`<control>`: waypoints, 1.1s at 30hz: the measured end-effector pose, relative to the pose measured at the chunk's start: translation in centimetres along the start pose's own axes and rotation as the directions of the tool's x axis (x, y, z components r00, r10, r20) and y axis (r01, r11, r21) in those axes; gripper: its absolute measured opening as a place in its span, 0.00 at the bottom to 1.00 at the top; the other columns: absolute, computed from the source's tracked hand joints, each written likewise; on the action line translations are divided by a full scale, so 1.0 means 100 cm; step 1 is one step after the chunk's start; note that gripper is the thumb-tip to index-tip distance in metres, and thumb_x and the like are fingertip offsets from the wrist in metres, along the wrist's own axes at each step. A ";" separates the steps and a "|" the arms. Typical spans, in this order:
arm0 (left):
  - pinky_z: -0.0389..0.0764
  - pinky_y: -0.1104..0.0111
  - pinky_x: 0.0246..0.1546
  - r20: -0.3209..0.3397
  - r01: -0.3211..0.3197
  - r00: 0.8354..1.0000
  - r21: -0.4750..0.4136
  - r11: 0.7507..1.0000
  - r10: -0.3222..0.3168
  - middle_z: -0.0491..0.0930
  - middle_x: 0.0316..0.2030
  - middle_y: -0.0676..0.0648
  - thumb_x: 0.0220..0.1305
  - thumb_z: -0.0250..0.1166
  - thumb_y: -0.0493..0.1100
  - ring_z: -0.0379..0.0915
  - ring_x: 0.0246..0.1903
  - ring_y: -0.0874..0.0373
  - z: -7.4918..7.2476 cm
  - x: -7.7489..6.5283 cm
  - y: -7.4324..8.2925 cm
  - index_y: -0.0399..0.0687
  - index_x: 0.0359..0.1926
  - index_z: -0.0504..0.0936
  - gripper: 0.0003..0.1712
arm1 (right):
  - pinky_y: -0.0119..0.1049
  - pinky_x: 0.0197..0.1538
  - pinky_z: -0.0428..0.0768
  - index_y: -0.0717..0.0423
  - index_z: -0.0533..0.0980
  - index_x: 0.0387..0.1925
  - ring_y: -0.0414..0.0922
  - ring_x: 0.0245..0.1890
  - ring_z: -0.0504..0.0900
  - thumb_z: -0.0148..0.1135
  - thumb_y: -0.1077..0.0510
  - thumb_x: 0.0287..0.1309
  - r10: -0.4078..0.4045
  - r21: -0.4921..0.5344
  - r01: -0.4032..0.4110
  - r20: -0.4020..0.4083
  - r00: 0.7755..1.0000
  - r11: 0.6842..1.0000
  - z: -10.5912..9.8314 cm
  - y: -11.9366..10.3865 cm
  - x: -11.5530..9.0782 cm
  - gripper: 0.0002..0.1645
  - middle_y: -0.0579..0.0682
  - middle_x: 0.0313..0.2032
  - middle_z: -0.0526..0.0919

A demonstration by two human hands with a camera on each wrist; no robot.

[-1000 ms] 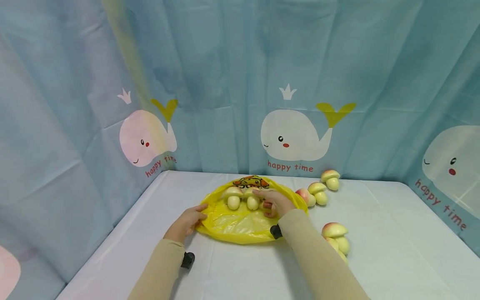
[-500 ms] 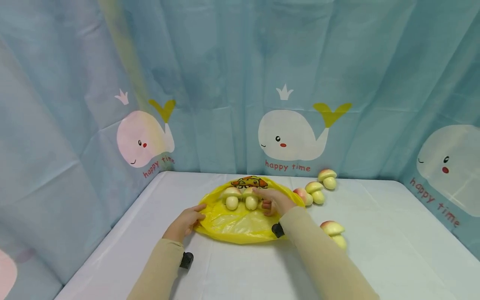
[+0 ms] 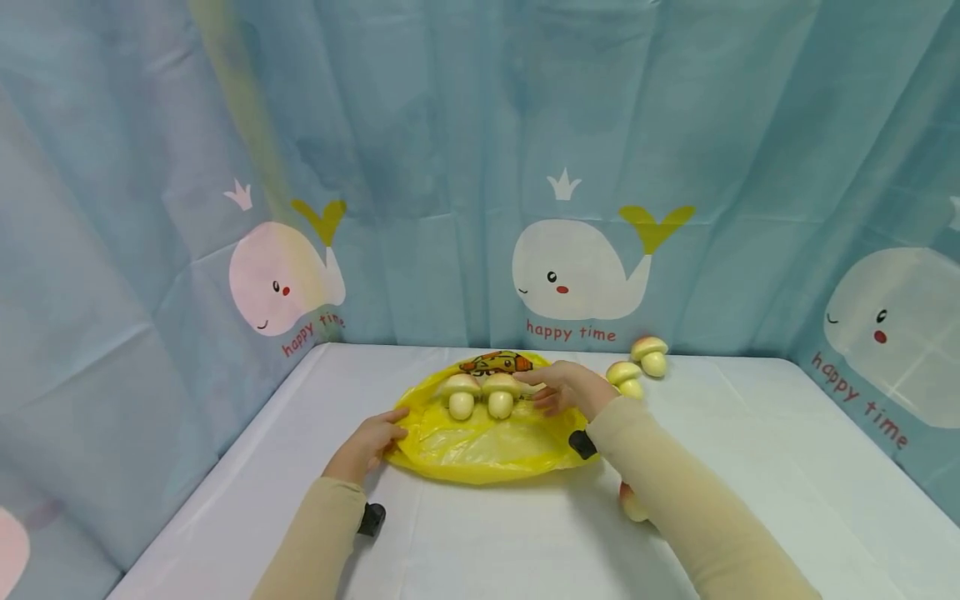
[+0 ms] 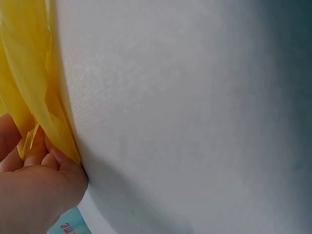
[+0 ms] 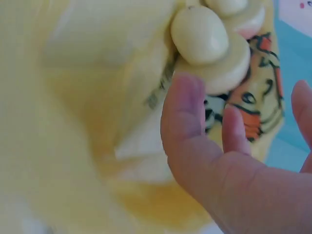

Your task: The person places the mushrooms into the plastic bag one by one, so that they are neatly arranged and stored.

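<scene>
A yellow plastic bag point(image 3: 480, 467) with a printed cartoon lies spread on the white table. Two toy mushrooms, one on the left point(image 3: 461, 397) and one on the right point(image 3: 500, 396), stand side by side on it, pale with reddish tints on their caps. My left hand point(image 3: 366, 446) holds the bag's left edge, and in the left wrist view its fingers curl around the yellow film point(image 4: 29, 83). Just right of the nearer mushroom point(image 5: 200, 36), my right hand point(image 3: 573, 389) hovers over the bag with fingers spread, holding nothing.
More toy mushrooms sit beyond the right hand, one by the bag point(image 3: 626, 379) and one farther back point(image 3: 650, 357). Another mushroom point(image 3: 633, 502) is partly hidden by the right sleeve point(image 3: 675, 483). A blue whale-print curtain point(image 3: 427, 275) hangs behind the white table point(image 3: 480, 542).
My right hand has let go of the right-hand mushroom on the bag and drawn back a little to the right, fingers spreading. The left hand keeps its hold on the bag edge.
</scene>
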State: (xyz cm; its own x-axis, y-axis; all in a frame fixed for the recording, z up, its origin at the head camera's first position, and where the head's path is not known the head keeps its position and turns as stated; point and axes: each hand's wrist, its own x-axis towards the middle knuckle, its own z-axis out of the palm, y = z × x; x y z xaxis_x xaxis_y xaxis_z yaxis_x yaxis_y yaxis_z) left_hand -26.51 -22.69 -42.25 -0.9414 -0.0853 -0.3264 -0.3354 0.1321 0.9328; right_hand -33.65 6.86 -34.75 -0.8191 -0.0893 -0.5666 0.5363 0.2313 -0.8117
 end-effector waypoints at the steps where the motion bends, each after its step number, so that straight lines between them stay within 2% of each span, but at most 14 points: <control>1: 0.72 0.69 0.44 0.000 -0.002 1.000 0.000 1.000 0.002 0.51 0.70 0.29 0.68 0.50 0.28 0.64 0.50 0.48 0.000 0.000 0.000 0.36 0.72 0.59 0.31 | 0.52 0.60 0.71 0.65 0.58 0.66 0.57 0.50 0.73 0.66 0.52 0.61 -0.004 -0.024 0.004 0.007 1.000 1.000 -0.003 -0.002 -0.003 0.40 0.68 0.54 0.70; 5: 0.71 0.67 0.46 -0.004 -0.001 1.000 0.004 1.000 0.001 0.50 0.71 0.29 0.68 0.50 0.28 0.63 0.51 0.47 0.000 -0.001 0.002 0.36 0.72 0.59 0.31 | 0.52 0.60 0.70 0.64 0.57 0.67 0.56 0.51 0.73 0.62 0.51 0.64 -0.040 -0.121 0.046 0.050 0.998 0.992 -0.015 -0.008 -0.014 0.39 0.66 0.54 0.70; 9: 0.69 0.65 0.49 -0.003 0.002 1.000 0.002 1.000 -0.002 0.49 0.71 0.28 0.68 0.50 0.27 0.61 0.52 0.46 0.000 -0.002 0.003 0.35 0.72 0.59 0.31 | 0.52 0.60 0.70 0.63 0.56 0.69 0.56 0.53 0.73 0.60 0.50 0.66 -0.065 -0.170 0.078 0.079 0.995 0.982 -0.027 -0.010 -0.021 0.39 0.64 0.52 0.71; 15: 0.69 0.65 0.50 -0.005 0.016 1.000 0.001 1.000 -0.016 0.48 0.71 0.29 0.69 0.50 0.28 0.60 0.53 0.46 0.000 -0.001 0.002 0.36 0.72 0.59 0.31 | 0.51 0.57 0.72 0.65 0.59 0.67 0.58 0.57 0.72 0.58 0.49 0.67 -0.095 -0.244 0.120 0.113 0.989 0.962 -0.047 -0.010 -0.033 0.37 0.63 0.53 0.71; 22: 0.69 0.64 0.52 0.016 0.002 1.000 -0.002 1.000 -0.002 0.48 0.71 0.29 0.69 0.49 0.28 0.61 0.53 0.46 0.000 0.001 0.000 0.35 0.72 0.58 0.31 | 0.43 0.45 0.75 0.66 0.60 0.65 0.52 0.46 0.75 0.57 0.48 0.67 -0.122 -0.311 0.172 0.175 0.977 0.935 -0.072 -0.006 -0.051 0.35 0.57 0.45 0.73; 26: 0.69 0.65 0.51 0.007 0.006 1.000 -0.002 1.000 -0.006 0.49 0.71 0.29 0.69 0.50 0.28 0.61 0.53 0.47 0.000 0.002 0.000 0.35 0.72 0.58 0.31 | 0.41 0.42 0.74 0.66 0.65 0.60 0.49 0.41 0.75 0.58 0.48 0.67 -0.139 -0.326 0.199 0.199 0.970 0.924 -0.084 -0.003 -0.061 0.31 0.55 0.43 0.73; 29: 0.69 0.67 0.48 0.007 0.007 1.000 0.000 1.000 -0.007 0.49 0.71 0.29 0.69 0.50 0.28 0.62 0.51 0.47 0.000 0.001 0.000 0.35 0.72 0.59 0.31 | 0.41 0.41 0.75 0.64 0.69 0.57 0.48 0.40 0.75 0.60 0.48 0.66 -0.155 -0.348 0.218 0.200 0.967 0.912 -0.093 0.001 -0.067 0.28 0.57 0.45 0.74; 33: 0.69 0.68 0.45 0.009 0.005 1.000 -0.001 1.000 -0.005 0.49 0.71 0.29 0.69 0.50 0.28 0.62 0.48 0.48 0.000 -0.001 0.001 0.35 0.72 0.59 0.31 | 0.42 0.41 0.75 0.63 0.69 0.59 0.53 0.46 0.76 0.61 0.46 0.64 -0.187 -0.391 0.256 0.206 0.961 0.884 -0.105 0.009 -0.070 0.31 0.60 0.52 0.75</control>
State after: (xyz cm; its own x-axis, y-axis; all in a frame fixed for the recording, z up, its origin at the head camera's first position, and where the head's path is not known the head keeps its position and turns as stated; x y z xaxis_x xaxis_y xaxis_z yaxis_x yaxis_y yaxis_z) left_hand -26.48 -22.71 -42.09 -0.9399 -0.0775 -0.3325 -0.3402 0.1308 0.9312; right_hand -29.62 17.88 -30.02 -0.8452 -0.3284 -0.4216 0.1852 0.5600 -0.8075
